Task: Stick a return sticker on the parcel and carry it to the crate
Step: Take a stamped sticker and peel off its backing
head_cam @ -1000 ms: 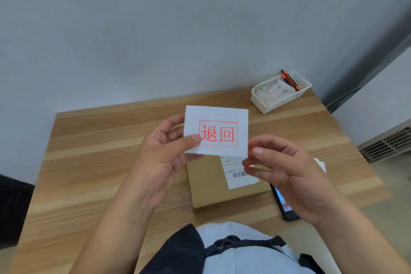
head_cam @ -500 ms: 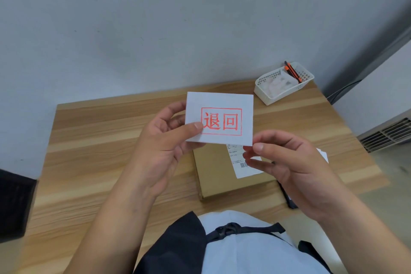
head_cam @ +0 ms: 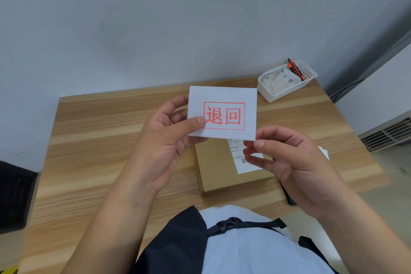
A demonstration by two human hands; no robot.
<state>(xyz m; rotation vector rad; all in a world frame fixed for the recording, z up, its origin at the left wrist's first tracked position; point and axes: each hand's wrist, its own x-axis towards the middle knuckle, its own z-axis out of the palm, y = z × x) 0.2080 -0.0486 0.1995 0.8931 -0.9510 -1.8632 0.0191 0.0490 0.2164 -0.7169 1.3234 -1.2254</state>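
A white return sticker (head_cam: 231, 95) with a red boxed stamp is held up over the table. My left hand (head_cam: 164, 140) pinches its lower left corner between thumb and fingers. My right hand (head_cam: 295, 162) has its fingertips at the sticker's lower right corner, thumb and forefinger close together there. Below the sticker a flat brown cardboard parcel (head_cam: 220, 171) lies on the wooden table (head_cam: 100, 144), with a white shipping label (head_cam: 239, 151) partly hidden by my right hand.
A white perforated basket (head_cam: 287, 80) with an orange and black cutter (head_cam: 294, 69) stands at the table's back right corner. A dark phone (head_cam: 290, 199) lies by the front right edge under my right wrist. A black object (head_cam: 13, 196) sits left of the table.
The view has tilted, so the table and parcel sit lower relative to the sticker. Both hands keep the sticker raised; my right fingertips stay at its lower right corner.
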